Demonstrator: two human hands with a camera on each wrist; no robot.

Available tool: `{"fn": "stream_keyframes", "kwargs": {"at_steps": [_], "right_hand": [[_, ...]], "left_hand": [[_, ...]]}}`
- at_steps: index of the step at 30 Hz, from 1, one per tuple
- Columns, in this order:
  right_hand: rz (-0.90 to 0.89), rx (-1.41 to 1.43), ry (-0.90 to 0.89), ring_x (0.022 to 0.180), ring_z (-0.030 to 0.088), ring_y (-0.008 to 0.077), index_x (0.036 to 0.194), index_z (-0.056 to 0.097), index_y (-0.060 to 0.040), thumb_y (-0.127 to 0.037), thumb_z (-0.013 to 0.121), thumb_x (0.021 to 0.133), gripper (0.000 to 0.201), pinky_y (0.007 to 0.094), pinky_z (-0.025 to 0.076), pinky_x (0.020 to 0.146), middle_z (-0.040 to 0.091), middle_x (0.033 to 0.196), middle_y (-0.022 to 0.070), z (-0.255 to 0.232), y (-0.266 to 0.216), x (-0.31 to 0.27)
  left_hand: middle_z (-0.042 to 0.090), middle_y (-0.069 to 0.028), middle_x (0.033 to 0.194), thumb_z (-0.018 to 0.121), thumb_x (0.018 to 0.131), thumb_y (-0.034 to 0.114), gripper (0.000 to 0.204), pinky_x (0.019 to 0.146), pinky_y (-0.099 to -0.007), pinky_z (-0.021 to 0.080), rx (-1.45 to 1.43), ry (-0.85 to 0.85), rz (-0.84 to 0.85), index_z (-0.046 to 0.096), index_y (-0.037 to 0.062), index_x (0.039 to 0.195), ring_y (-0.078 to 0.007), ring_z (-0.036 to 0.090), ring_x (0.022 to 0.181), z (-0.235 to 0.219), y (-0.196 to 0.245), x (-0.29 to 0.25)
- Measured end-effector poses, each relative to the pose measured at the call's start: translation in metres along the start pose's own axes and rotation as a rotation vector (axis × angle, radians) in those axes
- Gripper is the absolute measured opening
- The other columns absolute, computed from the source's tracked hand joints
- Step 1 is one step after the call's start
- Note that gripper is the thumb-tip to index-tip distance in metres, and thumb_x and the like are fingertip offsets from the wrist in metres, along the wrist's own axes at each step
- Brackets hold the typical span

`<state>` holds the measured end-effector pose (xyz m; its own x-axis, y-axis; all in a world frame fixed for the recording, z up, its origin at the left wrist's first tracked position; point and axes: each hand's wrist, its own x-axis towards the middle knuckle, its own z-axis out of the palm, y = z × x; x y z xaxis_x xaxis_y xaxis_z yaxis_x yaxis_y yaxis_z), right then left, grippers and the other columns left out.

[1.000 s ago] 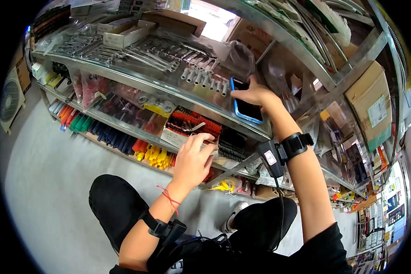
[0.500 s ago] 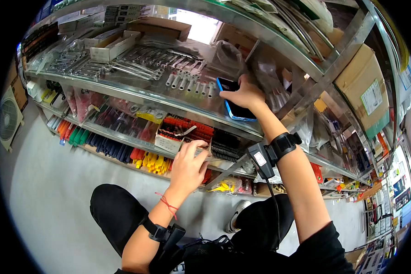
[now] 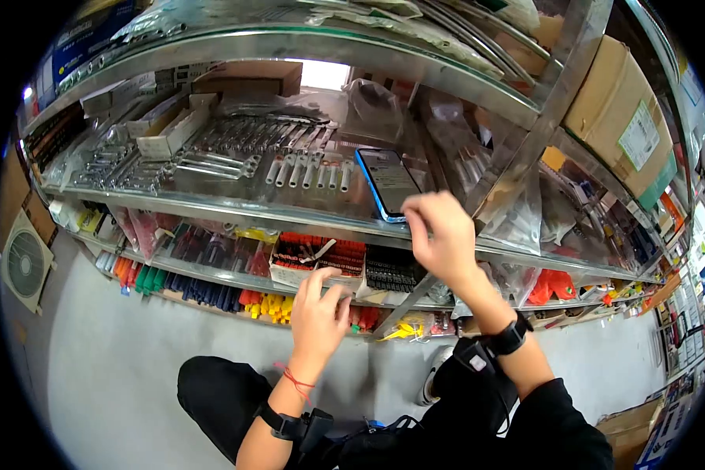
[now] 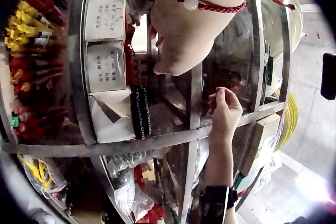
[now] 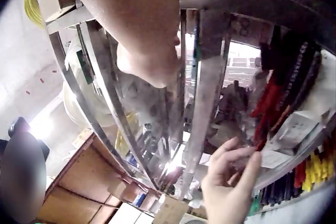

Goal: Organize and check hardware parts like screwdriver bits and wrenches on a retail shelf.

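A phone with a blue edge and a lit screen (image 3: 390,178) lies on the glass shelf, right of a row of silver sockets (image 3: 309,171). My right hand (image 3: 445,239) is at the phone's lower right corner, fingers bent and gripping nothing; whether a fingertip touches it I cannot tell. Loosely curled and empty, my left hand (image 3: 319,317) hovers in front of the lower shelf, below a white box of red and black packets (image 3: 290,274). The left wrist view shows the back of my left hand (image 4: 181,37); in the right wrist view my right hand (image 5: 149,61) hides its fingertips.
Wrenches (image 3: 215,163) and an open white carton (image 3: 160,141) share the phone's shelf. A metal post (image 3: 517,157) rises to the right, beside a cardboard box (image 3: 619,117). Yellow-handled tools (image 3: 274,307) stick out low down, and another shelf (image 3: 329,48) hangs above.
My right hand has come off the phone and moved back toward the shelf's front edge; the phone's screen is now uncovered and lit. My left hand stays low, its fingers still loosely curled.
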<state>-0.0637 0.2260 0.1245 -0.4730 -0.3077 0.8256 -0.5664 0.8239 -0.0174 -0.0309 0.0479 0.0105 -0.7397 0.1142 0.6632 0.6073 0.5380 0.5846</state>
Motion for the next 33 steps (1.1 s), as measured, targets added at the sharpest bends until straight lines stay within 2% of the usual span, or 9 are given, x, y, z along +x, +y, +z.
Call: {"fn": "stream_keyframes", "kwargs": {"at_steps": [6, 10, 14, 15, 18, 23, 29, 32, 33], "right_hand": [[-0.058, 0.21, 0.058, 0.052, 0.052, 0.021, 0.068, 0.055, -0.0073, -0.003, 0.062, 0.065, 0.008, 0.0302, 0.041, 0.048, 0.054, 0.061, 0.0043, -0.002, 0.0, -0.057], [-0.125, 0.332, -0.181, 0.051, 0.051, 0.0193, 0.067, 0.054, -0.0077, -0.011, 0.066, 0.063, 0.013, 0.0295, 0.04, 0.047, 0.052, 0.057, 0.0027, 0.004, -0.004, -0.09], [-0.063, 0.349, -0.273, 0.079, 0.058, 0.0198, 0.092, 0.058, -0.0068, -0.009, 0.06, 0.065, 0.027, 0.0294, 0.047, 0.067, 0.058, 0.098, 0.0061, 0.017, -0.005, -0.121], [-0.084, 0.349, -0.305, 0.087, 0.058, 0.0199, 0.098, 0.058, -0.0068, -0.008, 0.058, 0.066, 0.032, 0.0296, 0.048, 0.074, 0.057, 0.108, 0.0065, 0.017, -0.006, -0.122], [-0.205, 0.351, -0.301, 0.108, 0.05, 0.0176, 0.109, 0.055, -0.0078, -0.01, 0.054, 0.068, 0.041, 0.0309, 0.04, 0.091, 0.046, 0.127, 0.0043, 0.022, -0.007, -0.124], [-0.176, 0.347, -0.398, 0.112, 0.048, 0.0162, 0.111, 0.058, -0.012, -0.016, 0.054, 0.074, 0.038, 0.0346, 0.033, 0.097, 0.052, 0.12, 0.0012, 0.032, -0.011, -0.129], [-0.207, 0.355, -0.379, 0.108, 0.05, 0.0155, 0.108, 0.059, -0.0123, -0.013, 0.051, 0.074, 0.034, 0.033, 0.038, 0.091, 0.054, 0.118, 0.0012, 0.028, -0.01, -0.123], [-0.255, 0.333, -0.309, 0.109, 0.049, 0.0202, 0.107, 0.055, -0.0095, -0.014, 0.055, 0.071, 0.036, 0.0357, 0.038, 0.092, 0.052, 0.12, 0.0068, 0.019, -0.009, -0.108], [-0.194, 0.328, -0.181, 0.108, 0.05, 0.023, 0.104, 0.053, -0.0088, -0.013, 0.057, 0.069, 0.036, 0.036, 0.039, 0.091, 0.052, 0.119, 0.0089, 0.016, -0.008, -0.096]], "left_hand": [[0.057, -0.0047, 0.086, 0.066, 0.066, 0.009, 0.012, 0.07, -0.0365, 0.042, 0.023, -0.005, -0.101, 0.055, 0.0034, 0.064, -0.0263, 0.052, 0.08, 0.004, -0.004, -0.004], [0.059, -0.0095, 0.082, 0.06, 0.071, -0.001, 0.006, 0.068, -0.0272, 0.047, -0.299, -0.124, -0.268, 0.057, -0.0016, 0.066, -0.02, 0.058, 0.075, 0.004, 0.004, 0.002], [0.061, -0.0059, 0.091, 0.054, 0.081, -0.001, 0.014, 0.071, -0.0236, 0.047, -0.716, -0.245, -0.444, 0.06, 0.0001, 0.094, -0.0161, 0.06, 0.082, 0.019, -0.003, -0.011], [0.058, -0.0058, 0.104, 0.049, 0.089, 0.021, 0.03, 0.083, -0.0265, 0.043, -0.887, -0.385, -0.542, 0.051, 0.0044, 0.114, -0.0148, 0.055, 0.096, 0.016, -0.001, -0.011], [0.048, -0.0073, 0.122, 0.037, 0.09, 0.043, 0.051, 0.094, -0.032, 0.033, -1.321, -0.522, -0.923, 0.04, 0.0062, 0.126, -0.0146, 0.042, 0.114, 0.013, 0.008, -0.003], [0.025, -0.0071, 0.139, 0.032, 0.084, 0.059, 0.08, 0.102, -0.0397, 0.022, -1.726, -0.62, -1.115, 0.013, 0.0025, 0.137, -0.0204, 0.029, 0.126, 0.018, 0.007, -0.004], [0.04, -0.01, 0.129, 0.031, 0.086, 0.055, 0.072, 0.099, -0.0383, 0.029, -1.777, -0.566, -1.154, 0.027, -0.0016, 0.131, -0.0192, 0.04, 0.117, 0.019, 0.001, -0.007], [0.051, -0.0107, 0.115, 0.035, 0.088, 0.049, 0.06, 0.093, -0.0356, 0.036, -1.947, -0.519, -1.064, 0.04, -0.0006, 0.121, -0.0201, 0.048, 0.108, 0.02, -0.013, -0.013], [0.053, -0.0098, 0.111, 0.038, 0.088, 0.045, 0.053, 0.089, -0.0338, 0.038, -1.819, -0.484, -1.038, 0.043, 0.001, 0.117, -0.0195, 0.05, 0.105, 0.018, -0.011, -0.009]]}}
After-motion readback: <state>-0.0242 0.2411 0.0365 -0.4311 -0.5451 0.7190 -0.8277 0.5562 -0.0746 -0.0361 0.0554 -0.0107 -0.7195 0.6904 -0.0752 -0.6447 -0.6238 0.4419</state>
